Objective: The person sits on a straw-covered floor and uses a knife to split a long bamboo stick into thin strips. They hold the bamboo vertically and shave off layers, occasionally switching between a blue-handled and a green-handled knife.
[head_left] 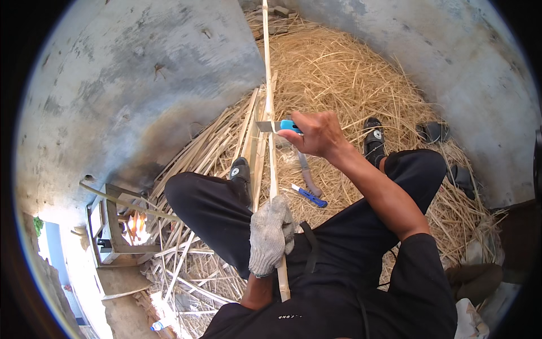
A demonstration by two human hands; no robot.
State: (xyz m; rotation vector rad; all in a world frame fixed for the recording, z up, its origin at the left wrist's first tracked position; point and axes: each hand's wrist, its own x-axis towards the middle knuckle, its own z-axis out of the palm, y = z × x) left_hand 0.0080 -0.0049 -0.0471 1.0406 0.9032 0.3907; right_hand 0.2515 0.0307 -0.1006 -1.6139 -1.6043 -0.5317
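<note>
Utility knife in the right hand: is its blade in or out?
Out: its flat grey blade sticks out bare past the light-blue handle in the right hand.

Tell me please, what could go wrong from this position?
The knife has its blade across the strip, and the gloved left hand holds that strip nearer the body; a slip might reach this hand. The right hand, on the knife, is bare, so it may get cut. The strip's near end points toward the black shirt and could jab the wearer.

Blue-hdl. knife (287, 125) prob. touching strip (273, 166)
</note>
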